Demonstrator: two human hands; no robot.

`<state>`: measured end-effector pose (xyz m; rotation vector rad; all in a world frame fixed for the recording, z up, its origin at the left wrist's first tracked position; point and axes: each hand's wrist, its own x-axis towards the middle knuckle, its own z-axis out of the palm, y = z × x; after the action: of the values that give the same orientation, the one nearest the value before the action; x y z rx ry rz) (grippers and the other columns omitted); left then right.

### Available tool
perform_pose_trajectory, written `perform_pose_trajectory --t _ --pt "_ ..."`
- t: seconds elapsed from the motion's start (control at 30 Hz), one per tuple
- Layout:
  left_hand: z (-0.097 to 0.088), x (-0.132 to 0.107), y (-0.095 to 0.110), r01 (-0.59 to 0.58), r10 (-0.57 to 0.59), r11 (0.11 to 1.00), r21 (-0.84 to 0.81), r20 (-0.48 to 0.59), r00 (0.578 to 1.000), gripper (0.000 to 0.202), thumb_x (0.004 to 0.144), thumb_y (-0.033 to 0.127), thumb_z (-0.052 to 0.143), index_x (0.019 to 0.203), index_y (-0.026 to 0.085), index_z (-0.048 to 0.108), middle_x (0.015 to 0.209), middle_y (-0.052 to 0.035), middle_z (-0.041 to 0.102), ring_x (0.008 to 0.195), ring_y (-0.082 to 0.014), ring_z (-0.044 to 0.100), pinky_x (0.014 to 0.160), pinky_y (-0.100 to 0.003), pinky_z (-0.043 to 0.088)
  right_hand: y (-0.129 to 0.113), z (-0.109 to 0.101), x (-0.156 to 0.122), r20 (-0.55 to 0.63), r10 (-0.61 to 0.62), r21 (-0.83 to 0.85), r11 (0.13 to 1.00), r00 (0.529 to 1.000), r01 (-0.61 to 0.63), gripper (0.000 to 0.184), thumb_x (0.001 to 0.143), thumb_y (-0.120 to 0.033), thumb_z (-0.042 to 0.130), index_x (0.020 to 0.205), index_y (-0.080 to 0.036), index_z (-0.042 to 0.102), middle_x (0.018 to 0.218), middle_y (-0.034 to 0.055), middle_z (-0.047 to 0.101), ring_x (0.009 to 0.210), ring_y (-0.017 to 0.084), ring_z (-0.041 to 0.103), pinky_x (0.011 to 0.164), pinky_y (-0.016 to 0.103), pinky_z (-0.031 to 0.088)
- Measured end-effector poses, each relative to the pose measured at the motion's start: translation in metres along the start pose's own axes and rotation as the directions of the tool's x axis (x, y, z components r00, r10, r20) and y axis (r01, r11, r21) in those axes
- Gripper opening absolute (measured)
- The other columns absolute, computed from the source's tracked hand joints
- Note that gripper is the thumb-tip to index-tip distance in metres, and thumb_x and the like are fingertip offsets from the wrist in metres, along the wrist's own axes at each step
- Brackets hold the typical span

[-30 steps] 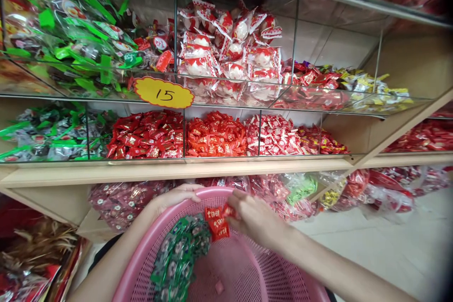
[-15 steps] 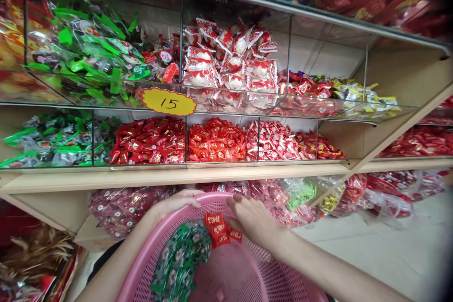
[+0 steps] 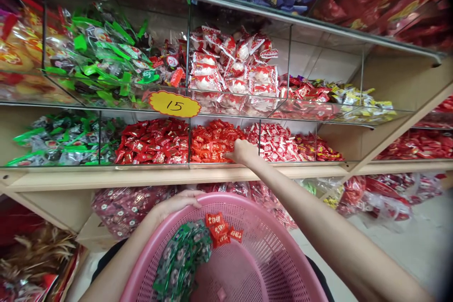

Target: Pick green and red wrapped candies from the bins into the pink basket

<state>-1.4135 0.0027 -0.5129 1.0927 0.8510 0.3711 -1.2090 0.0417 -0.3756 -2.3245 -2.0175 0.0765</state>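
Observation:
My left hand (image 3: 175,202) grips the far rim of a pink mesh basket (image 3: 283,264) held low in front of me. Inside it lie a heap of green-wrapped candies (image 3: 182,257) and a few orange-red candies (image 3: 221,229). My right hand (image 3: 242,151) reaches up into the glass bin of orange-red candies (image 3: 212,141) on the lower shelf, its fingers curled down into the pile; whether it holds any candy is hidden.
A yellow price tag marked 15 (image 3: 174,104) hangs on the glass. Neighbouring bins hold dark red candies (image 3: 154,141), red-and-white candies (image 3: 278,140) and green packets (image 3: 56,139). Bagged sweets (image 3: 123,205) sit under the wooden shelf edge (image 3: 141,177).
My right hand has left the orange-red candies in the basket and risen to the shelf bin of the same candies. My left hand stays on the rim.

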Motion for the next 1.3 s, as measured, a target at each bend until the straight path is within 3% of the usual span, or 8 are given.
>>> perform_pose_trajectory --t 0.17,0.27,0.47,0.63,0.8,0.97,1.17,1.3 --pt "-0.003 0.002 -0.003 -0.037 0.037 0.999 0.018 0.023 0.999 0.049 0.062 0.016 0.059 0.111 0.019 0.060 0.095 -0.0021 0.068 0.078 -0.0153 0.062 0.070 -0.024 0.046 0.005 0.005 0.004 -0.005 -0.003 0.043 0.999 1.000 0.003 0.041 0.070 -0.043 0.060 0.101 -0.016 0.061 0.102 0.0134 0.064 0.091 0.025 0.061 0.069 0.031 0.046" --pt "-0.003 0.003 -0.002 -0.058 0.057 0.998 0.033 0.034 0.998 0.047 0.062 0.016 0.059 0.109 0.018 0.061 0.094 -0.0026 0.068 0.078 -0.0156 0.062 0.071 -0.025 0.046 0.012 -0.006 -0.002 -0.080 -0.042 0.078 0.996 0.996 0.048 0.036 0.073 -0.044 0.054 0.093 -0.015 0.063 0.095 0.0134 0.064 0.085 0.024 0.061 0.065 0.031 0.044" --pt "0.000 0.002 0.000 -0.046 0.045 0.998 0.032 0.046 0.998 0.045 0.064 0.016 0.058 0.109 0.018 0.060 0.095 -0.0028 0.068 0.077 -0.0157 0.062 0.071 -0.025 0.046 0.022 -0.032 -0.051 -0.273 -0.255 0.090 0.953 0.928 0.289 0.036 0.082 -0.044 0.044 0.090 -0.014 0.062 0.078 0.0096 0.063 0.074 0.019 0.057 0.063 0.029 0.038" --pt "0.001 0.002 0.000 -0.027 0.025 0.999 0.036 0.044 0.999 0.048 0.064 0.017 0.059 0.113 0.018 0.058 0.095 -0.0033 0.068 0.075 -0.0157 0.062 0.068 -0.025 0.046 0.036 0.018 -0.100 0.024 -0.561 0.015 0.827 0.827 0.561 0.026 0.083 -0.038 0.048 0.087 -0.016 0.061 0.074 0.0068 0.064 0.065 0.016 0.059 0.056 0.026 0.036" --pt "0.001 0.000 -0.002 -0.013 0.012 1.000 0.015 0.039 0.999 0.047 0.065 0.018 0.060 0.112 0.019 0.058 0.093 -0.0033 0.068 0.073 -0.0156 0.062 0.065 -0.024 0.047 0.048 0.074 -0.119 0.264 -0.548 -0.122 0.797 0.794 0.591 0.021 0.081 -0.031 0.053 0.088 -0.013 0.062 0.086 0.0111 0.067 0.081 0.022 0.063 0.064 0.028 0.044" --pt "0.002 -0.002 -0.001 -0.013 0.012 1.000 0.004 0.042 0.999 0.045 0.065 0.018 0.060 0.110 0.019 0.060 0.092 -0.0033 0.068 0.074 -0.0156 0.062 0.067 -0.024 0.047 0.045 0.089 -0.122 0.311 -0.502 -0.160 0.809 0.807 0.565 0.022 0.082 -0.028 0.053 0.089 -0.010 0.064 0.087 0.0130 0.067 0.082 0.026 0.064 0.066 0.032 0.048" --pt "0.001 0.000 -0.003 -0.009 0.008 1.000 0.006 0.044 0.999 0.047 0.065 0.018 0.059 0.112 0.019 0.058 0.090 -0.0027 0.069 0.069 -0.0140 0.062 0.061 -0.022 0.046 0.033 0.076 -0.120 0.257 -0.489 -0.155 0.831 0.834 0.535 0.027 0.083 -0.033 0.051 0.092 -0.009 0.061 0.085 0.0137 0.067 0.078 0.026 0.064 0.061 0.032 0.047" --pt "0.001 0.001 -0.002 -0.030 0.029 0.999 0.012 0.037 0.999 0.047 0.063 0.017 0.060 0.110 0.018 0.060 0.090 -0.0023 0.069 0.070 -0.0141 0.062 0.065 -0.023 0.047 0.021 0.039 -0.097 0.031 -0.531 -0.108 0.840 0.847 0.531 0.027 0.088 -0.036 0.041 0.092 -0.015 0.057 0.080 0.0095 0.067 0.073 0.022 0.064 0.059 0.028 0.043"
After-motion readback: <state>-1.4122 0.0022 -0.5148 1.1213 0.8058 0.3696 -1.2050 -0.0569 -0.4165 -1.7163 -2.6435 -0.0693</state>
